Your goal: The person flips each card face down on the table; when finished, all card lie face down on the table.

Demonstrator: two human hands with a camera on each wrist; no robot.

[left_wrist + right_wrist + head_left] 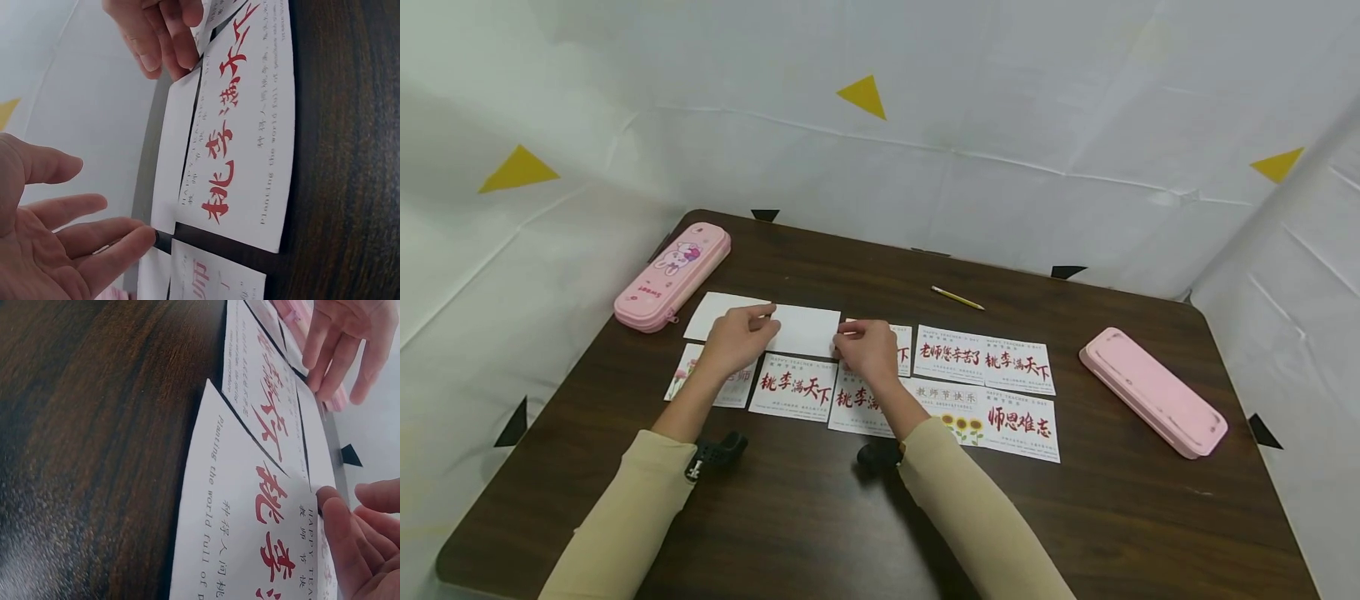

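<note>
In the head view, a blank white card (806, 330) lies in the back row between both hands. My left hand (739, 340) is at its left edge; in the left wrist view the left fingers (115, 247) are extended, fingertips by the card's corner, thumb apart. At its right edge is my right hand (871, 354), its fingertips touching down there; the right wrist view shows its thumb and fingers (340, 528) apart. Below the blank card lies a card with red characters (792, 387). The right forearm partly covers another such card (856, 408).
Another blank card (718, 312) lies left, above a flower card (681, 375). More printed cards (1018, 364) sit to the right, some with sunflowers (962, 425). A pencil (957, 297) lies behind them. Pink cases stand left (672, 275) and right (1153, 392) on the dark table (775, 517).
</note>
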